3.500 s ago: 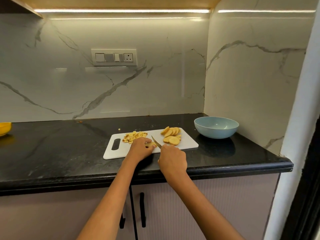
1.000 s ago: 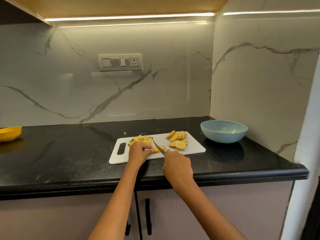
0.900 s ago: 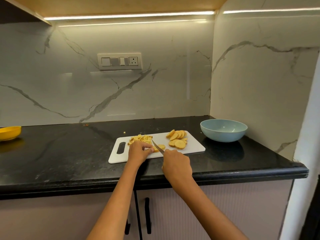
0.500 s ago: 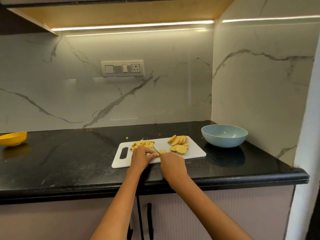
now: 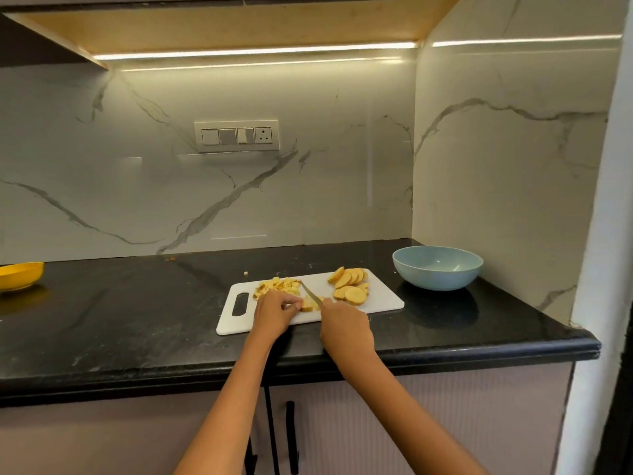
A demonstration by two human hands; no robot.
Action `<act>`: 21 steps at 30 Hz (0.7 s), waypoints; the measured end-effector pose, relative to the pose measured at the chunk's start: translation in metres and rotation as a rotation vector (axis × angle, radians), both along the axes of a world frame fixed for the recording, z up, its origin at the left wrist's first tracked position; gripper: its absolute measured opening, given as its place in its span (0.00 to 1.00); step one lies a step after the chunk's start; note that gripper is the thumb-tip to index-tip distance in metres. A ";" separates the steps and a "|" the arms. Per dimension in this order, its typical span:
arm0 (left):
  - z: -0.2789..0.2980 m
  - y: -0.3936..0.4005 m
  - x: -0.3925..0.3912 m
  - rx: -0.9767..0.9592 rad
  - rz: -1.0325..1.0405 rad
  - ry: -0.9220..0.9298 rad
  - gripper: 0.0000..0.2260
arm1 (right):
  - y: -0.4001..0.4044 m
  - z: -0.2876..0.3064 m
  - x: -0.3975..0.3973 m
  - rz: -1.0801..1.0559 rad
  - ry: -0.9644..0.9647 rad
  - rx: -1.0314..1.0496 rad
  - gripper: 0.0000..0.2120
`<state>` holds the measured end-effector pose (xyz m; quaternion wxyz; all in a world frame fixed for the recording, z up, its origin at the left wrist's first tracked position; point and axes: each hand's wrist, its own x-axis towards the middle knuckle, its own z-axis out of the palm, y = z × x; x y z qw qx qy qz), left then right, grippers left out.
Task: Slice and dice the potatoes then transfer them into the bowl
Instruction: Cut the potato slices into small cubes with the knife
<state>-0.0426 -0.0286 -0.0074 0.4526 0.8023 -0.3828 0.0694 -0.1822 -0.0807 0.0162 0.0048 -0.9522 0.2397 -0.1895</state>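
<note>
1. Potato slices [image 5: 350, 284] lie in a fanned heap on the right part of the white cutting board [image 5: 382, 301], some leaning on one another, some flat.
2. Diced potato [image 5: 278, 286] sits in a loose pile on the far left part of the board, just beyond the left hand and beside the board's handle slot [image 5: 240, 304].
3. One small potato bit [image 5: 246, 273] lies off the board on the black countertop [image 5: 120, 323], near the board's far left corner.
4. The left hand [image 5: 273, 311] rests on the board with its fingers curled down onto a partly cut potato piece [image 5: 309, 304], pinning it in place.
5. The right hand [image 5: 346, 329] is closed around the handle of a knife [image 5: 311, 294]; the handle itself is hidden inside the fist.
6. The knife blade angles away to the left from the right hand, and its edge meets the pinned potato piece close to the left fingertips.
7. The light blue bowl [image 5: 437, 277] stands on the countertop to the right of the board, near it but apart, close to the marble side wall; nothing shows inside it.
8. A yellow bowl [image 5: 20, 275] sits at the far left edge of the countertop, well apart from the board.
9. A switch panel [image 5: 236, 136] is mounted on the marble backsplash above the board.
</note>
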 end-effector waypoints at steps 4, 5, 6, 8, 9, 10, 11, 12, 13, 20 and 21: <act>0.000 -0.001 0.004 -0.064 0.052 0.068 0.11 | -0.005 -0.001 -0.002 -0.039 -0.069 0.100 0.11; 0.000 -0.001 0.004 -0.068 0.064 0.067 0.11 | -0.003 0.000 -0.003 -0.038 -0.068 0.100 0.10; 0.000 0.000 0.003 -0.072 0.073 0.062 0.11 | -0.002 0.001 -0.004 -0.035 -0.065 0.098 0.10; -0.001 0.000 0.002 -0.084 0.076 0.054 0.11 | 0.001 0.000 -0.005 -0.033 -0.058 0.089 0.10; -0.001 0.001 0.001 -0.085 0.071 0.055 0.11 | 0.001 0.000 -0.006 -0.033 -0.053 0.086 0.10; -0.001 0.001 0.001 -0.079 0.062 0.053 0.10 | 0.002 0.000 -0.006 -0.031 -0.049 0.085 0.10; 0.000 0.001 0.000 -0.068 0.054 0.047 0.10 | 0.003 0.000 -0.007 -0.027 -0.044 0.084 0.11; 0.000 0.002 -0.001 -0.054 0.048 0.041 0.10 | 0.004 0.000 -0.008 -0.020 -0.039 0.083 0.11; 0.001 0.002 -0.001 -0.048 0.045 0.036 0.10 | 0.005 0.000 -0.008 -0.010 -0.035 0.085 0.11; 0.003 0.003 -0.003 -0.033 0.017 0.022 0.08 | 0.014 0.005 -0.009 -0.008 -0.002 0.042 0.12; 0.002 0.002 -0.003 -0.030 0.016 0.018 0.08 | 0.016 0.005 -0.009 -0.007 0.007 0.031 0.12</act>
